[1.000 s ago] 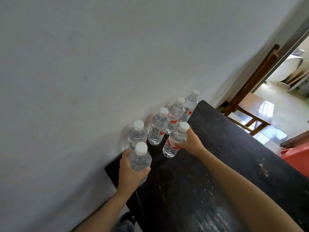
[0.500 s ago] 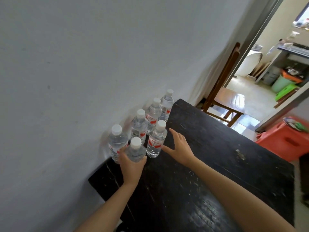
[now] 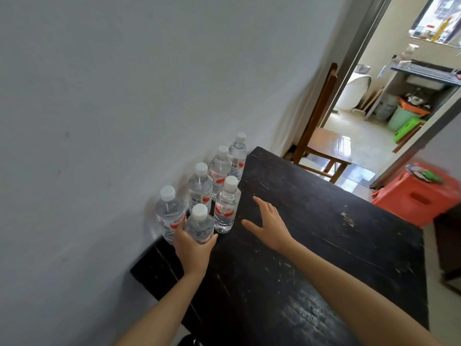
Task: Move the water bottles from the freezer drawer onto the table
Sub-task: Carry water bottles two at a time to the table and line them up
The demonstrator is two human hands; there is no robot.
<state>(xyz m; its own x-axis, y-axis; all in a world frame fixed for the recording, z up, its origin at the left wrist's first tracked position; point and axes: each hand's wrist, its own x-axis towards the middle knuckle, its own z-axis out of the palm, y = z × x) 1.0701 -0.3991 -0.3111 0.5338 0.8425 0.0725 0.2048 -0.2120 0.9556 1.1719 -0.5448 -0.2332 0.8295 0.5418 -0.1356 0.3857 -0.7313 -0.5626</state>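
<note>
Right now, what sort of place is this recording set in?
Most likely a home, a dining corner beside a kitchen or utility room: a worn dark table against a plain wall, a wooden chair by the doorway, and a sink counter with bins beyond it.

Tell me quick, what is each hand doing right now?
Left hand: gripping the nearest water bottle, which stands on the table.
Right hand: open, fingers spread, holding nothing.
</note>
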